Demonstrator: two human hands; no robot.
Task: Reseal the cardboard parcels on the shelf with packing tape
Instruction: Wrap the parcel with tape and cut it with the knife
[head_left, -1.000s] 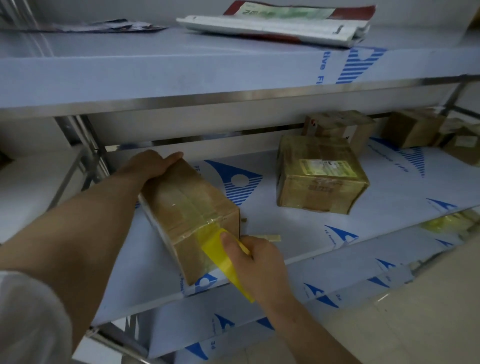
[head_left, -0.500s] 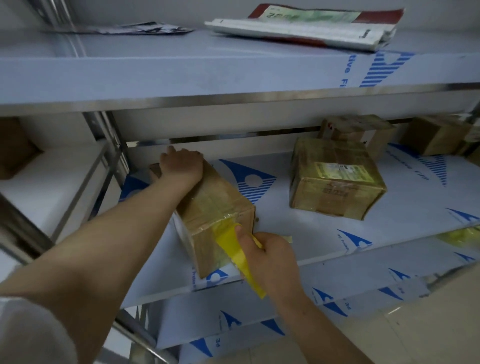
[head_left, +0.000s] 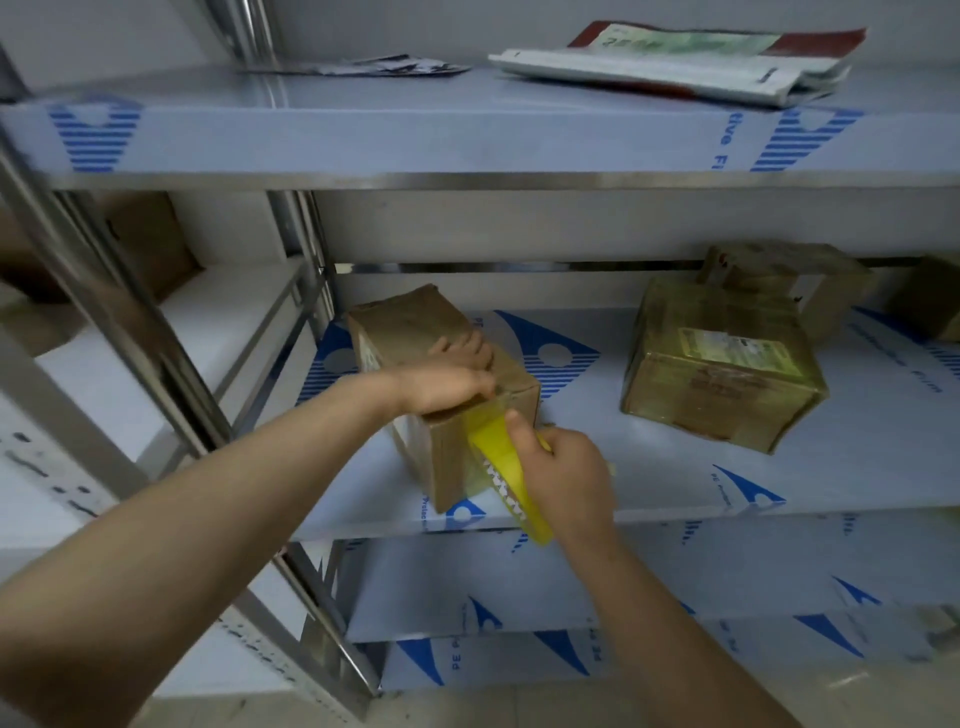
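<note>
The brown cardboard parcel lies on the film-covered steel shelf, its near lower corner at the front lip; bare shelf opens rightward to a tape-wrapped cardboard box. The left hand, on the far end half a second ago, now clasps the top near the front edge. The right hand grips a yellow plastic tape dispenser against the near face. The parcel's long axis runs from the lip back and leftward.
</note>
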